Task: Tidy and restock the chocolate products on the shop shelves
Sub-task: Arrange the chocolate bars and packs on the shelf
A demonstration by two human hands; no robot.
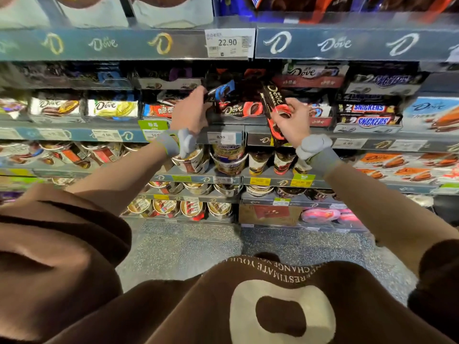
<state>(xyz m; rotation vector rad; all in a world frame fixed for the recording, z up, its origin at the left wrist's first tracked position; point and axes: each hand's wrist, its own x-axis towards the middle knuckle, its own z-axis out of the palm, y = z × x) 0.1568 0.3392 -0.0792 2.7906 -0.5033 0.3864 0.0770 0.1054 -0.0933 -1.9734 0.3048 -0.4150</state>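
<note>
My right hand (290,120) grips a dark Dove chocolate bar (274,100) with red markings, tilted in front of the middle shelf. My left hand (190,111) is closed on a dark bar with a blue patch (222,91) at the display box of red-and-brown Dove bars (239,109). Both hands are at the same shelf level, about a hand's width apart. More bars hang below my right hand, partly hidden by my palm.
Snickers boxes (370,115) stand to the right, yellow and white Dove boxes (111,108) to the left. Chocolate tubs (228,157) fill the lower shelves. A price tag reading 22.90 (229,42) hangs on the shelf edge above. Speckled floor lies below.
</note>
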